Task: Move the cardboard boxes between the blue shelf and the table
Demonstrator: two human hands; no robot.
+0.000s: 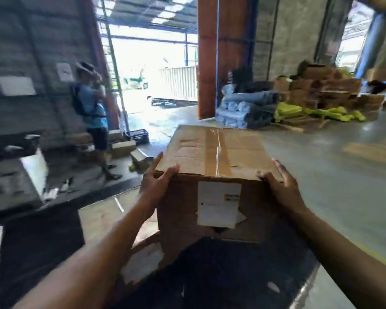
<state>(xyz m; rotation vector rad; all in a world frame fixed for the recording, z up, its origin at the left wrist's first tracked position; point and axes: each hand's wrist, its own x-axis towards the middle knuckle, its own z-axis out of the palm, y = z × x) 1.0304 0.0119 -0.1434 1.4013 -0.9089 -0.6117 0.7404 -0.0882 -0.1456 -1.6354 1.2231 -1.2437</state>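
A brown cardboard box (216, 166) with tape along its top and a white label on its near face is held up in front of me. My left hand (156, 184) grips its left near corner, thumb on top. My right hand (279, 186) clasps its right near corner, fingers along the side. The box is off any surface, above the concrete floor. No blue shelf shows in this blurred view.
A dark table (20, 197) with cluttered items lies at the left. A person in a blue shirt (91, 108) stands by the open doorway. Rolled grey fabric (247, 108) and a heap of cardboard boxes (325, 90) lie at the far right on the floor.
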